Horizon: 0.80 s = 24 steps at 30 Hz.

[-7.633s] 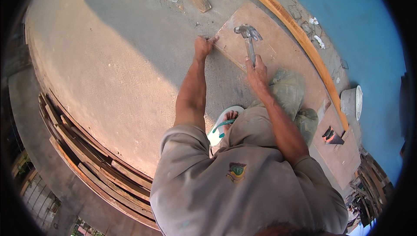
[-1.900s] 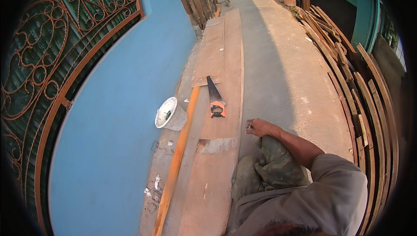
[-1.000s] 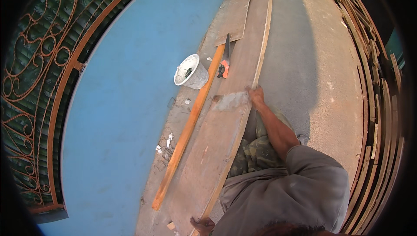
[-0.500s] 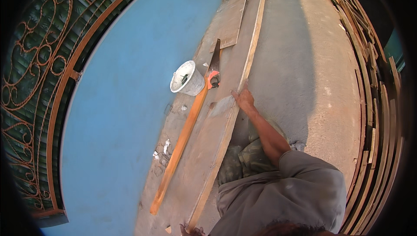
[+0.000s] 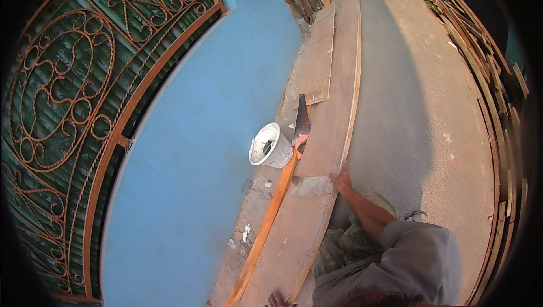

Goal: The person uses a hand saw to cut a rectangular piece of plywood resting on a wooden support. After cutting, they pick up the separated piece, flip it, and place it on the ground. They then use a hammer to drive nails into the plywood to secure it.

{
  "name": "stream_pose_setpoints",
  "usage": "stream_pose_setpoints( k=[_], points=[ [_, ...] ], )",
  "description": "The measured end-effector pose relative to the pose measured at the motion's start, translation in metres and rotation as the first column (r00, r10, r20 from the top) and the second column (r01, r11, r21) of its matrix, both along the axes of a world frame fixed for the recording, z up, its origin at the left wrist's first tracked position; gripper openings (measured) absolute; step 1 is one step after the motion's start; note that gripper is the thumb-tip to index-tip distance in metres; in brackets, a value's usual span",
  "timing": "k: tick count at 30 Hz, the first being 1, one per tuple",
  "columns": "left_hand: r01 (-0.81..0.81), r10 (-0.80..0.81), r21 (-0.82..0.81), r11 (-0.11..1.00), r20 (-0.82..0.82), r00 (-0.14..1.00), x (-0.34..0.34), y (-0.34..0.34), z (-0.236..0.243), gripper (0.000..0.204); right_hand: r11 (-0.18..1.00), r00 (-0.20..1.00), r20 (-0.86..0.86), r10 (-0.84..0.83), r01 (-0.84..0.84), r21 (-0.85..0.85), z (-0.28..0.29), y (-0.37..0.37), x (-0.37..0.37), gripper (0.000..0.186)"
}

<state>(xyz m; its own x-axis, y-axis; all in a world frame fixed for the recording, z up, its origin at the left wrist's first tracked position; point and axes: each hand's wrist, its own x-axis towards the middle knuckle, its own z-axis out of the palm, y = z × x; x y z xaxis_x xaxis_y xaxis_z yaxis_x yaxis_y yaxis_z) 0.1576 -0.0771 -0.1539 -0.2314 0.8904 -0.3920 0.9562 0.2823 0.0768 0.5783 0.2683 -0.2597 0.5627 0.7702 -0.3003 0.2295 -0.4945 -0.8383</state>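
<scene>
A long wooden board [image 5: 335,103] with a pale batten along its right edge runs away from me beside the blue wall. Across it, at about my right hand, is a joint with a greyish patch [image 5: 311,187]. My right hand [image 5: 341,182] grips the board's right edge at this joint, fingers partly hidden. At the lower border, only the fingers of my left hand [image 5: 277,300] show, spread on the board's near part. Left of the board lie an orange-brown wooden strip [image 5: 264,236] and a handsaw [image 5: 302,126] with an orange-and-black handle.
A whitish bucket [image 5: 277,148] leans beside the saw, dark items inside. Another panel [image 5: 318,58] lies farther off. The blue wall [image 5: 198,137] and scrollwork metal grille [image 5: 68,86] stand left. Stacked planks [image 5: 495,137] line the right side of the concrete path [image 5: 396,109].
My view has shifted, so the scene sits lower and farther right. The board's face appears broader and flatter. My right hand stays at the joint; my left fingers now lie spread on the board.
</scene>
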Motion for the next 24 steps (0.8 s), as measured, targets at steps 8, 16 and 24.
stream_pose_setpoints(
  k=[8,16,24],
  points=[
    [0.082,-0.061,-0.14,0.987,0.148,0.987,-0.016,0.049,0.004,0.094,0.998,0.998,0.066,0.004,-0.008,0.062,0.022,-0.006,0.008,0.103],
    [0.1,-0.05,-0.218,0.971,0.225,0.973,-0.065,0.043,0.03,0.078,0.987,0.982,0.113,0.154,-0.159,0.036,0.139,0.004,0.003,0.107],
    [0.119,-0.075,-0.179,0.977,0.234,0.969,-0.103,0.051,0.026,0.077,0.844,0.87,0.163,0.466,-0.492,0.214,0.117,0.066,0.001,0.09]
  ],
)
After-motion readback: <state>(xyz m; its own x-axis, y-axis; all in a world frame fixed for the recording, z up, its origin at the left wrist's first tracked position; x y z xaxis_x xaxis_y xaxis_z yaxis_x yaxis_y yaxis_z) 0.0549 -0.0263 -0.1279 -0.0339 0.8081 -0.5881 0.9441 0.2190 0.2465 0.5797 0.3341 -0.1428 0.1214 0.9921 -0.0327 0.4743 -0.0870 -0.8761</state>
